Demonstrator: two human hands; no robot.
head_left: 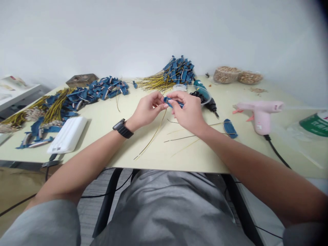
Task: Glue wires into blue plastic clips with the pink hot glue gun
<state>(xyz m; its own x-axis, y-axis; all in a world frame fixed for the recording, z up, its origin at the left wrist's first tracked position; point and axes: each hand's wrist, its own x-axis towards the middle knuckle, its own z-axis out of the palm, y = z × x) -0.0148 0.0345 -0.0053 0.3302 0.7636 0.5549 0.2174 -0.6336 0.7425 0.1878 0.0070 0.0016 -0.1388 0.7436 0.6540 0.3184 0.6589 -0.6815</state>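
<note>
Both hands meet over the middle of the table around a small blue piece (167,100) with yellow and black wires coming off it. My left hand (150,108), a dark watch on its wrist, pinches the piece's left end. My right hand (188,111) grips its right part between thumb and fingers, hiding some of it. Thin wires (153,136) trail from the piece down toward the table's front edge. To the right of my right hand lies another blue piece (230,128), with wires reaching left under my forearm.
A pink glue gun (261,114) lies at right; behind my right hand are a clear bowl of black bits and a teal power tool (202,89). Blue pieces with yellow wires (179,71) are heaped at the back and left. A white power bank (68,135) lies at left.
</note>
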